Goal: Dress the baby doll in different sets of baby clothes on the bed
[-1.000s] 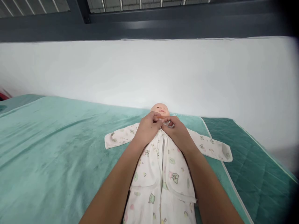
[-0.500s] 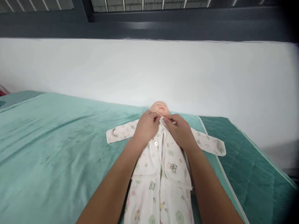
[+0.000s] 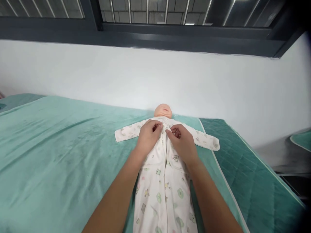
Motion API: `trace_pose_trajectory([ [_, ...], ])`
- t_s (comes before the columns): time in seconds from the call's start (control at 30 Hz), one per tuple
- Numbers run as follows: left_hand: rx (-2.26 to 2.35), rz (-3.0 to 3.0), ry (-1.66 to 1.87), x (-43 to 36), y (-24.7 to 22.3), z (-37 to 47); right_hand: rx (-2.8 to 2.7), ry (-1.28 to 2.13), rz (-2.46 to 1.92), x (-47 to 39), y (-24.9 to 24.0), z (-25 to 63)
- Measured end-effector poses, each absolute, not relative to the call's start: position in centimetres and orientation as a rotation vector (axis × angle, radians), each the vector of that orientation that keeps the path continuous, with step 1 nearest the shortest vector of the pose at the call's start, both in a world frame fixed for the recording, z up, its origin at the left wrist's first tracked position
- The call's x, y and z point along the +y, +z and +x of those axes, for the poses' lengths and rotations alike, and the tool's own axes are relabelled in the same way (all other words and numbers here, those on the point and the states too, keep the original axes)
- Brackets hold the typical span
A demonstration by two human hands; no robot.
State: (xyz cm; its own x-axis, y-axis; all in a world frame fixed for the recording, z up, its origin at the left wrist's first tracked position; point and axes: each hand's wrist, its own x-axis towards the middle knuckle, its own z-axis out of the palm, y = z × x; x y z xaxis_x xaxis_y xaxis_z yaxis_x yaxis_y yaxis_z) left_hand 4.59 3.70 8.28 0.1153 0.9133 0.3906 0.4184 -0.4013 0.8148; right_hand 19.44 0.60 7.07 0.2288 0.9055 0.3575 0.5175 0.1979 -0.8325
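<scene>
A baby doll (image 3: 163, 110) lies on its back, dressed in a white baby top (image 3: 155, 157) printed with small animals. Its sleeves spread out to both sides. Below the top's hem, a matching lower garment (image 3: 159, 207) extends toward me. My left hand (image 3: 150, 135) is at the chest, thumb and fingers pinched on the front edge of the top. Just across the front opening, my right hand (image 3: 182, 140) has its thumb and index finger closed on the other edge. The fingers partly cover the fabric between them. A small round fastener (image 3: 161, 140) shows below my left fingertips.
A light green sheet (image 3: 60, 155) covers the bed beneath the doll. To the right lies a darker green quilted mat (image 3: 252, 181) with a pale border. Behind the doll rises a white wall (image 3: 121, 77), topped by a dark window frame (image 3: 182, 40) with metal bars.
Both hands have moved down from the collar to the chest, and the collar now shows beneath the doll's chin. The view has tilted slightly upward, showing more of the window.
</scene>
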Motion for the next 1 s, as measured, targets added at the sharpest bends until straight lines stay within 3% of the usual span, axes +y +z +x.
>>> trace_pose_trajectory([
  [0.33, 1.257, 1.722, 1.111, 4.9, 8.4, 4.9, -1.254, 0.870, -1.297, 1.5, 6.9, 21.4],
  [0.6, 1.238, 1.780, 1.134, 4.1, 10.5, 6.6, -1.259, 0.711, -1.391, 1.6, 7.1, 20.1],
  [1.0, 1.153, 1.682, 1.139, 5.0, 8.9, 6.4, -0.978, 1.049, -1.116, 2.1, 6.4, 20.9],
])
